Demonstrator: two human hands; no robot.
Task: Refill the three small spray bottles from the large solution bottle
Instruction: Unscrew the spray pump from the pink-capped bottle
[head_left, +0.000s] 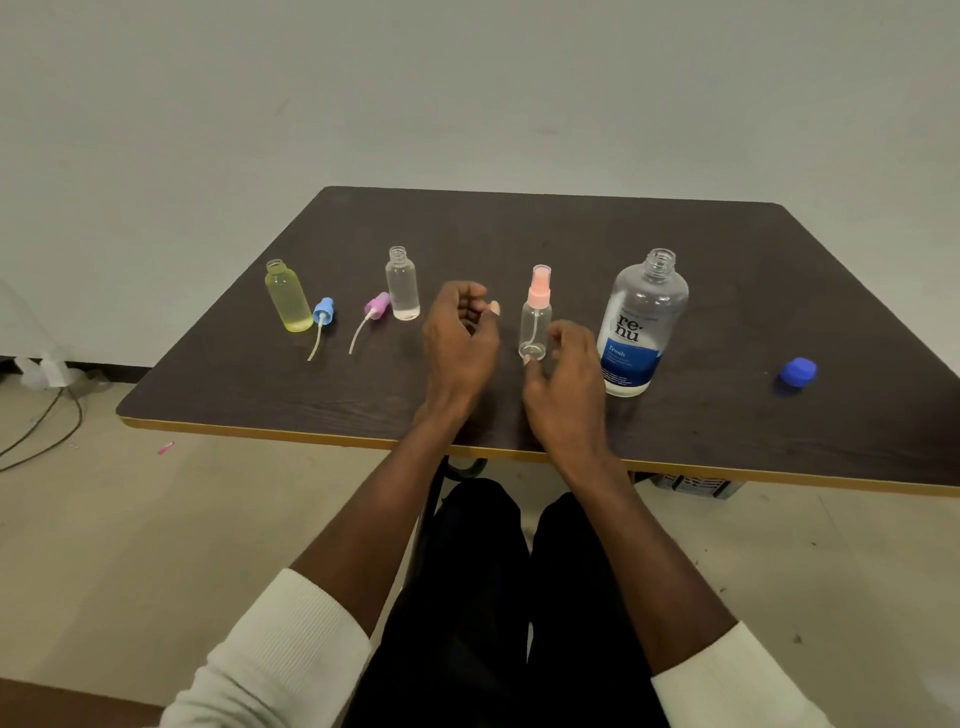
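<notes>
Three small bottles stand on the dark table (727, 291). The yellow bottle (288, 296) is uncapped, its blue sprayer (322, 314) lying beside it. The clear bottle (402, 286) is uncapped too, with its purple sprayer (375, 307) lying to its left. The third clear bottle (536, 317) wears a pink sprayer. The large solution bottle (641, 325) stands open on the right. My left hand (460, 338) hovers loosely curled and holds nothing. My right hand (566, 379) is at the base of the pink-topped bottle, fingers near or just touching it.
The blue cap (798, 371) of the large bottle lies at the table's right side. The table's front edge (311, 436) has a tan band. Cables (47, 426) trail on the floor at left. A grey wall stands behind.
</notes>
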